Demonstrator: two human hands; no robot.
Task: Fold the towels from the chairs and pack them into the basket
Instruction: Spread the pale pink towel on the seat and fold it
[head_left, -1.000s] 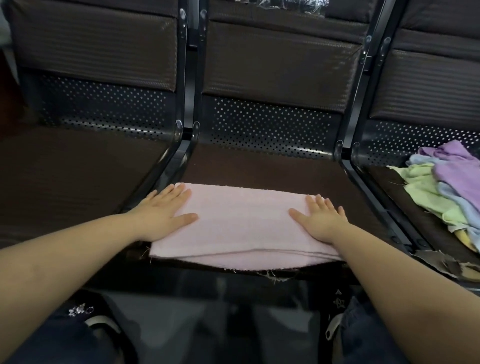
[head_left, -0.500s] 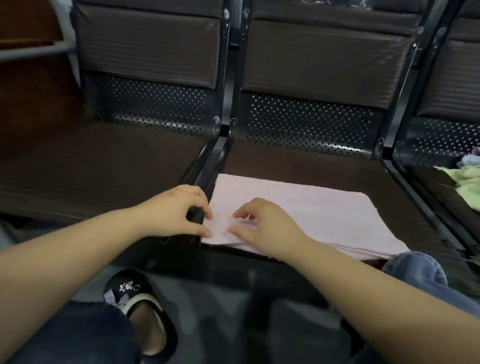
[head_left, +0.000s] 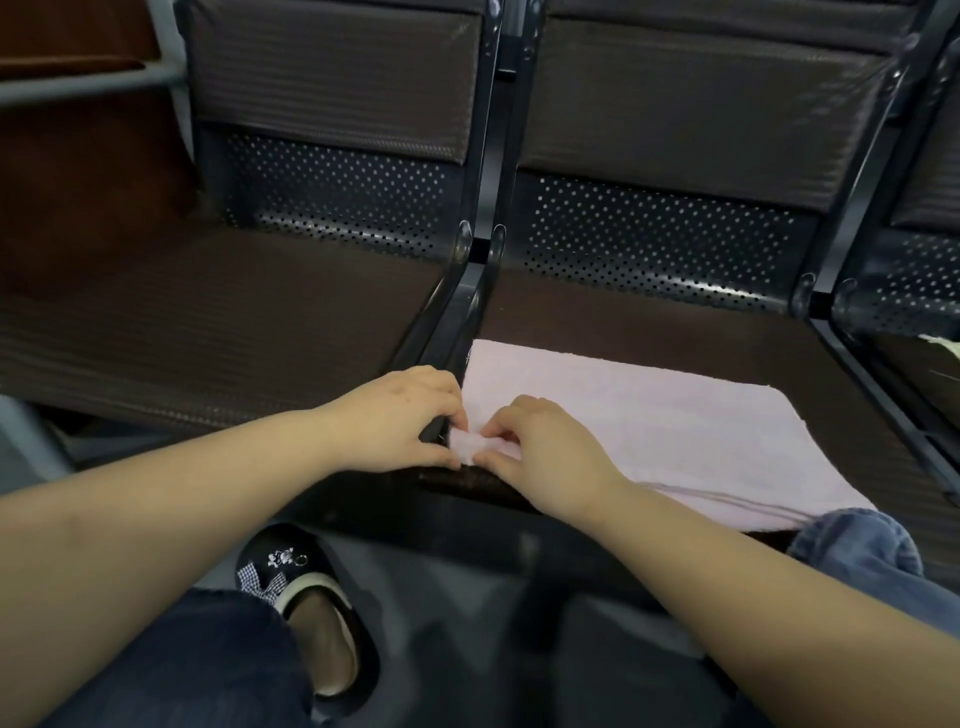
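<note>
Head view: we look down on a folded pale pink terry towel (head_left: 649, 431) lying flat on the dark brown padded seat (head_left: 675, 332) of the middle chair.
Towel position: it covers the front part of that seat, its near edge at the seat's front lip, its left edge just beside the black metal frame (head_left: 467, 291) between two seats.
Lifted corner: we see the towel's near-left corner raised off the seat, between the two hands.
Left hand (head_left: 400, 421): fingers curled, thumb and fingertips pinching the raised corner from the left.
Right hand (head_left: 545, 447): fingers curled, pinching the same corner from the right, wrist over the towel's near edge.
Neighbouring seat: the left dark brown padded seat (head_left: 208, 322) lies beside the frame.
Below: a black slipper with white embroidery (head_left: 296, 577) on the floor, and a blue denim knee (head_left: 857, 545) touching the towel's near-right edge.
Far right: a sliver of pale cloth (head_left: 943, 345) on the next seat; we cannot tell more.
</note>
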